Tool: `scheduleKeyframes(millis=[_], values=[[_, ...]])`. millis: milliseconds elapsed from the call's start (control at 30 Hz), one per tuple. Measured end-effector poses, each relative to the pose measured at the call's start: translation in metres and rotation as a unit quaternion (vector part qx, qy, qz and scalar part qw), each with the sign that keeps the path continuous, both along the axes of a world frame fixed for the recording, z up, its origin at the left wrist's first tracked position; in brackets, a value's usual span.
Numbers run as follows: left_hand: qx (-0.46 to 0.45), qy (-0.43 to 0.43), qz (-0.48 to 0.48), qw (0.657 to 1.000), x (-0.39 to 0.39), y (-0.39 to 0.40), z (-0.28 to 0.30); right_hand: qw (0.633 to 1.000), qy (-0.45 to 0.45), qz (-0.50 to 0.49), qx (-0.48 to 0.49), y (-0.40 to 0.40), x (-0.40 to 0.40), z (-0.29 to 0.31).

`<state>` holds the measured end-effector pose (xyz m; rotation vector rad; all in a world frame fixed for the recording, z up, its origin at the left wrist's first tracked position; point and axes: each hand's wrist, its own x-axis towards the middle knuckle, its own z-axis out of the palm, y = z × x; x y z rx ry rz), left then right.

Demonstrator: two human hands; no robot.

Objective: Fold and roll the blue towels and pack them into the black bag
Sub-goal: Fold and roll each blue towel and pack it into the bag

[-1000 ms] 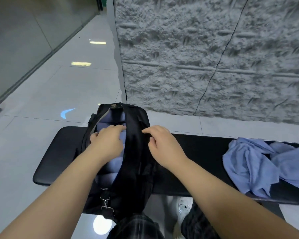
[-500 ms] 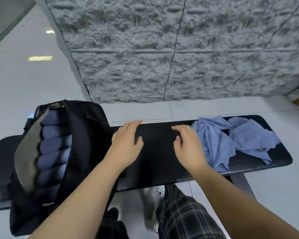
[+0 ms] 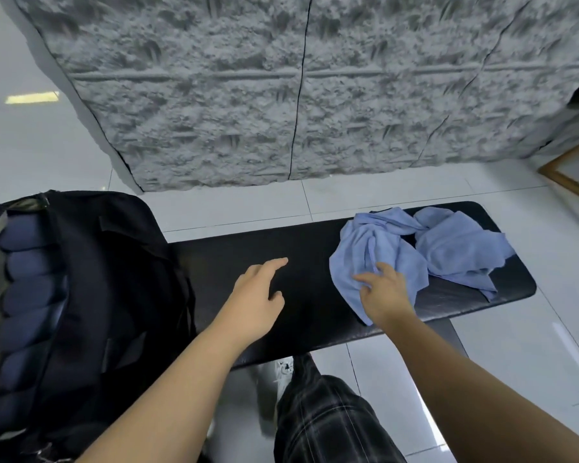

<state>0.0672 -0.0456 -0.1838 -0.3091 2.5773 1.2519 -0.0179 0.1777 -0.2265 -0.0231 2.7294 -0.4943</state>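
Right hand [image 3: 383, 294] rests on the nearer crumpled blue towel [image 3: 375, 259], fingers curled into the cloth and pinching it; a second loose towel [image 3: 458, 248] lies just beside it toward the bench's right end. Left hand [image 3: 254, 295] hovers over bare black bench [image 3: 301, 242], fingers relaxed, holding nothing. Black bag [image 3: 114, 269] stands open at left, rolled blue towels [image 3: 24, 295] stacked inside.

Both forearms reach forward, bare. The left hand [image 3: 254, 297] hovers palm down, fingers loosely spread and holding nothing. The right hand [image 3: 383, 294] lies palm down, fingertips curled, pinching cloth.
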Motion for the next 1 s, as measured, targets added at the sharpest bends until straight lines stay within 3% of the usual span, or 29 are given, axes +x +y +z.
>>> scheduleKeyframes(millis=[300,533,600,767,900,1000], values=[[0.030,-0.018,0.017,0.999,-0.002,0.001,-0.008,0.991,-0.082,-0.100,-0.009,0.009,-0.013,-0.012],[0.042,-0.039,0.022,0.998,0.000,0.008,-0.006,0.991,-0.089,-0.009,0.095,0.015,-0.010,-0.013],[0.040,-0.046,0.017,0.998,0.002,0.009,-0.005,0.990,-0.085,-0.023,0.107,0.012,-0.011,-0.016],[0.032,-0.055,0.012,0.998,0.007,0.009,-0.003,0.989,-0.064,-0.134,0.000,0.002,0.001,-0.020],[0.031,-0.064,0.018,0.997,0.010,0.007,0.001,0.992,-0.077,-0.099,0.009,-0.001,0.006,-0.016],[0.033,-0.058,0.016,0.998,0.010,0.010,0.010,0.987,-0.021,-0.131,-0.095,-0.006,0.010,-0.003]])
